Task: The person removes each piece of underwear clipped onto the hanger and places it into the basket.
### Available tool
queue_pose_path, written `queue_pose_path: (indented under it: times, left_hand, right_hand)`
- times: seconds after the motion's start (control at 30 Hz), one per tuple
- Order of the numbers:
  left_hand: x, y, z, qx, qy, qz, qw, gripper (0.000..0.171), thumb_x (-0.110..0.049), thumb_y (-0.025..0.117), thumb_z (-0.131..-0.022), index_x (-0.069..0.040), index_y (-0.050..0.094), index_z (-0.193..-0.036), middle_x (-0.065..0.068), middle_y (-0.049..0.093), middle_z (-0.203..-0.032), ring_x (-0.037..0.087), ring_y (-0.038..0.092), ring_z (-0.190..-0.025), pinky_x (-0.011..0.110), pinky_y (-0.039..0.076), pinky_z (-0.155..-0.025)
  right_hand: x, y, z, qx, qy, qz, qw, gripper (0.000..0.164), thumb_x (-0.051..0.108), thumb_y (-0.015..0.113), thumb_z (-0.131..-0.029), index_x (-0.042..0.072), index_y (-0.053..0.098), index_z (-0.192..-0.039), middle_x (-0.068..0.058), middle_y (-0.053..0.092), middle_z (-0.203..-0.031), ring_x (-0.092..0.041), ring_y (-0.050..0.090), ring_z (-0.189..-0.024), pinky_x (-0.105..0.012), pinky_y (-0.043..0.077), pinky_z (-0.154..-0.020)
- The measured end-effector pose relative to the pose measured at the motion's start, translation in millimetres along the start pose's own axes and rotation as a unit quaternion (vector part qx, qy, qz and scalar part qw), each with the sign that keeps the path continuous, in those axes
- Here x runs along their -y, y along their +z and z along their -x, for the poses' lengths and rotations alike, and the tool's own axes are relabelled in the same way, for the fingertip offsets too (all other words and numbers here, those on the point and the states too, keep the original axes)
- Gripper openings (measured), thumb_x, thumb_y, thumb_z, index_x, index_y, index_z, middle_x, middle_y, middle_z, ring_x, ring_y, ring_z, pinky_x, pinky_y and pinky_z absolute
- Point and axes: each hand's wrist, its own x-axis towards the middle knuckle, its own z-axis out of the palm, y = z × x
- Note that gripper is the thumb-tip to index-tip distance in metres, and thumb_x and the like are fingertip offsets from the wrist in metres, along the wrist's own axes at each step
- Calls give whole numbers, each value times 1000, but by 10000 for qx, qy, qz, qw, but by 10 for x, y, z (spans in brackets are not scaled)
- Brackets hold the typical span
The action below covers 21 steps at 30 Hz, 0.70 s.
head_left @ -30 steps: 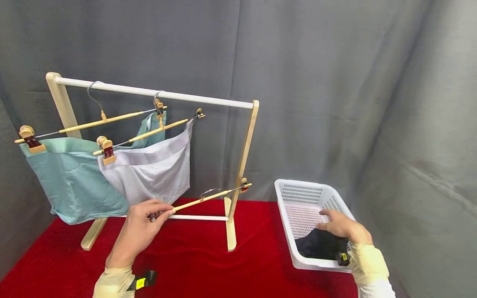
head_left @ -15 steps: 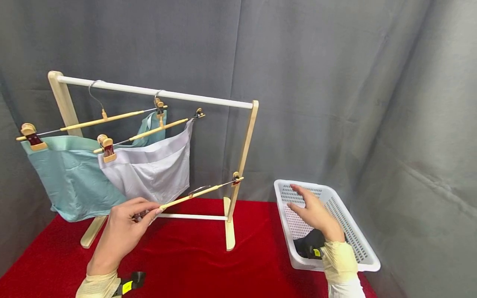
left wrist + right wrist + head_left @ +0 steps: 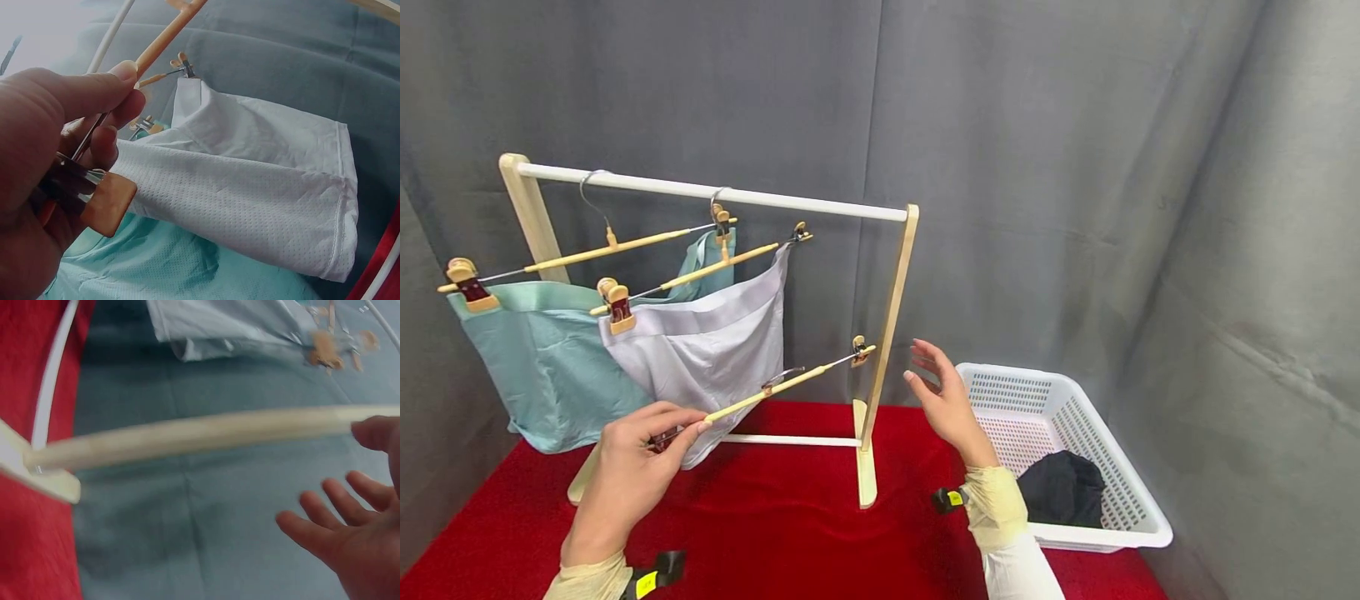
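My left hand [image 3: 638, 467] pinches a bare wooden clip hanger [image 3: 775, 390] near its left end, in front of the rack. One of its clips [image 3: 107, 203] lies within the palm in the left wrist view; the other clip [image 3: 860, 351] is at the far right end. My right hand [image 3: 946, 400] is in the air between the rack's right post [image 3: 891, 333] and the white basket [image 3: 1052, 536], fingers spread and holding nothing. A crumpled black cloth [image 3: 1062, 487] lies in the basket. Teal shorts [image 3: 550, 367] and pale lilac shorts [image 3: 722, 342] hang from clip hangers on the rack.
The white top rail [image 3: 820, 203] runs between wooden posts, with a lower white bar [image 3: 797, 439] near the red cloth [image 3: 760, 533]. Grey curtains [image 3: 1037, 183] enclose the back and sides.
My right hand has left the basket and moved left towards the rack, without the black cloth. My left hand has shifted left and slightly downward with the hanger.
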Motion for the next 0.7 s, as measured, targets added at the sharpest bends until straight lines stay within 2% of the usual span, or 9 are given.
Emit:
queue_pose_path:
  times: [0.2, 0.33, 0.53, 0.7]
  left_hand:
    - [-135, -66, -34, -82, 36, -49, 9999, 19, 4, 73, -68, -9, 70, -81, -2, 64, -73, 5, 47, -58, 17, 36, -49]
    - [-114, -74, -41, -118, 57, -80, 9999, 18, 3, 73, -69, -10, 70, -81, -2, 63, -72, 4, 45, -57, 17, 35, -49]
    - [-77, -76, -35, -109, 21, -105, 9999, 17, 3, 73, -69, -9, 70, -81, -2, 63, -72, 4, 46, -56, 17, 36, -50]
    - [-94, -69, -11, -83, -71, -113, 9999, 18, 3, 73, -69, -9, 70, -82, -2, 63, -73, 5, 47, -57, 17, 37, -50]
  right_hand:
    - [-33, 271, -145, -219, -98, -389, 9990, 48, 12, 53, -91, 1, 37, -136, -21, 45, -132, -36, 43, -120, -53, 39, -94]
    - [-52, 375, -192, -325, -232, -513, 9979, 45, 10, 50, -92, -2, 37, -134, -23, 47, -128, -36, 45, -117, -52, 41, -92]
    - [-120, 471, -247, -658, -492, -374, 9959, 38, 6, 46, -94, -6, 41, -129, -25, 51, -120, -34, 48, -110, -52, 41, -91]
    - [-199, 516, -278, -627, -457, -488, 9958, 32, 5, 45, -94, -8, 45, -124, -27, 53, -112, -34, 52, -102, -47, 44, -86]
